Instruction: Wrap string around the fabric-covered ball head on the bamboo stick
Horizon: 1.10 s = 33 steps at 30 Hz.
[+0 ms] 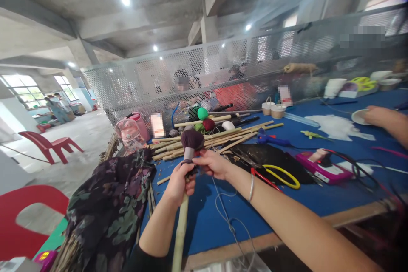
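The left hand [181, 182] was closed around the upper end of a pale stick [180, 236], its thumb lying along the top near a grey band [189, 154]. A dark purple ball [191, 140] sat at the head of the stick, just above that band. The right hand [214, 162] came in on the right of the stick, thumb and forefinger drawn together beside the band, the other fingers curled; whatever lay between the tips was too small to tell. A thin cord [231, 221] hung in loops right of the stick. Beyond the stick lay a pile of canes [207, 140]; farther to its right, scissors [282, 175] lay on a black cloth [270, 157].
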Each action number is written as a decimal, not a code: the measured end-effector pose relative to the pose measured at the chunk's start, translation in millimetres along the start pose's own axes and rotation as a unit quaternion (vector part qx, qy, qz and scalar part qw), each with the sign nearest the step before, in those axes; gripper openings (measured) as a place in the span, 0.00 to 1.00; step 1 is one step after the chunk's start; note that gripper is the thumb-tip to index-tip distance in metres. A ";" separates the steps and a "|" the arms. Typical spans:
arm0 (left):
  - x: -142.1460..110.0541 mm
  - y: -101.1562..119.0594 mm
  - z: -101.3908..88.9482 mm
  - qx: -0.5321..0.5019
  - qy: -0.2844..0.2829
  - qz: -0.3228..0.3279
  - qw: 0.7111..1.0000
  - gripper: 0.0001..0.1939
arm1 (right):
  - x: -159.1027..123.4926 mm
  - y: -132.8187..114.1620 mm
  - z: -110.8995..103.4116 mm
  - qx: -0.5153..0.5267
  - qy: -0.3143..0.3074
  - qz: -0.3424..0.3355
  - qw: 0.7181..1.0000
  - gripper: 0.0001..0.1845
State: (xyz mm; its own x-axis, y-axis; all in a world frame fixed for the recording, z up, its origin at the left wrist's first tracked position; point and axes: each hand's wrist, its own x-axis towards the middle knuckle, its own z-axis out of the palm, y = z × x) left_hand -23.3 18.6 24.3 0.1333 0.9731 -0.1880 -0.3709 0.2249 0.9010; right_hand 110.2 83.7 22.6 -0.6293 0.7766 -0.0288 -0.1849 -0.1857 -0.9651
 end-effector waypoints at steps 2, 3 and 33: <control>-2.2 1.8 -0.5 -0.031 -0.059 -0.077 0.995 0.13 | -2.3 3.6 -6.7 0.018 -0.054 0.026 0.998 0.17; -2.5 2.2 -0.1 -0.055 -0.092 -0.112 0.988 0.14 | -3.3 5.3 -10.0 0.027 -0.073 0.038 0.996 0.16; 6.2 -11.7 12.9 -0.019 -0.001 0.095 0.995 0.21 | -5.6 5.9 -23.9 0.068 -0.059 -0.018 0.996 0.16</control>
State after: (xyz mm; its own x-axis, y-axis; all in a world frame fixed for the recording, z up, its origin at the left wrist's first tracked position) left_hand -6.3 21.3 17.7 0.0596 0.9981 -0.0136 -0.4244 0.0377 0.9047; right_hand 130.6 92.7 10.8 -0.7027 0.7102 0.0431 -0.3049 -0.2458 -0.9201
